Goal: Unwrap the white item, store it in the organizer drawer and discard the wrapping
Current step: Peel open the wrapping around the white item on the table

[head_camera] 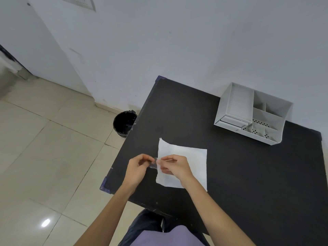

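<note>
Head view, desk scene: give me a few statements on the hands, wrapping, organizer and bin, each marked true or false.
1. Both hands, left hand and right hand, pinch a small clear wrapping between them. True.
2. The white sheet lies inside the organizer. False: it lies flat on the black table, under the right hand.
3. The white organizer stands at the table's far side by the wall. True.
4. The black bin sits on the table. False: it stands on the floor beside the table's left edge.
5. The organizer compartments are full. False: those visible look empty.
</note>
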